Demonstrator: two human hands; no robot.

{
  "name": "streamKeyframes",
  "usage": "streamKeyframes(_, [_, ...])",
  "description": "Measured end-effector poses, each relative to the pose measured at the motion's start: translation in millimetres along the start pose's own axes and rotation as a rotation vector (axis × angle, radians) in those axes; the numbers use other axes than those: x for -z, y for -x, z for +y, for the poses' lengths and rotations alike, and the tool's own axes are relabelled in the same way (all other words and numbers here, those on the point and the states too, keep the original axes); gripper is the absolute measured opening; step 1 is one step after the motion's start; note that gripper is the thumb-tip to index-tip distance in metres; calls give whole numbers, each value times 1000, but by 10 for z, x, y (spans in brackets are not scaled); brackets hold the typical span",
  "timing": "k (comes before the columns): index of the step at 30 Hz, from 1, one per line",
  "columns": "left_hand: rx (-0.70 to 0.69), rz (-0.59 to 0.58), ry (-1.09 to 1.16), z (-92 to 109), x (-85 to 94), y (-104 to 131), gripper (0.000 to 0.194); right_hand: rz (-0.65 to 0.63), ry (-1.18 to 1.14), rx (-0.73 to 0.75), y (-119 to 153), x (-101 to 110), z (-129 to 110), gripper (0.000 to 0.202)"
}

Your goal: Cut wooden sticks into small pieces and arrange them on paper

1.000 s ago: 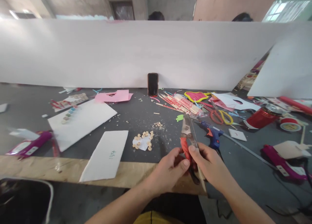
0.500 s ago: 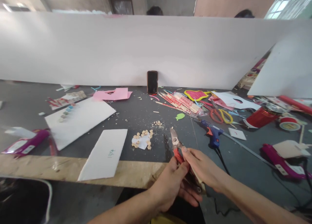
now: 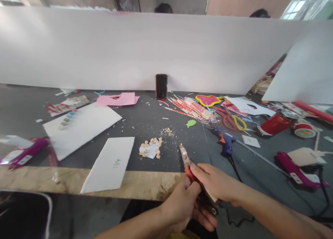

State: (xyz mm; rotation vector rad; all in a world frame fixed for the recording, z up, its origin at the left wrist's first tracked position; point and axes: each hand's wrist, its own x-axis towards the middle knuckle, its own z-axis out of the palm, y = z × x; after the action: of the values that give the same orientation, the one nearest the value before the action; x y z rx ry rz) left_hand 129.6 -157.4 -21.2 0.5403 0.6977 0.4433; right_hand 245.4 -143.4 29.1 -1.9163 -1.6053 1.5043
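2 hands grasp the red-handled shears (image 3: 185,157) at the near edge of the table (image 3: 145,121), the left hand (image 3: 180,201) round the handles, the right hand (image 3: 214,180) further up; white paper (image 3: 151,153) lies beyond, leftward.

Dark tabletop (image 3: 145,117), paper (image 3: 83,128), glue gun (image 3: 225,142), scissors (image 3: 234,122)

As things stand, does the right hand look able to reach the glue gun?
Probably yes: the glue gun lies nearby with nothing visible between, though the right hand is at the pruners and would likely need freeing first.
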Motion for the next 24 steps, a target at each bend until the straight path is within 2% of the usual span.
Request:
streamKeyframes(9, [18,53,-58,-73,6,-50,31,-19,83,8,-41,40,31,50])
streamKeyframes(15, [27,59,-141,-138,43,36,39,-152,15,-89,-35,223,100,46])
streamKeyframes(20, [-23,-7,-59,-159,58,42,36,-146,-71,-102,7,252,157,45])
streamKeyframes(24, [-72,-169,-126,-52,84,89,41,-61,-127,-61,127,269,132,46])
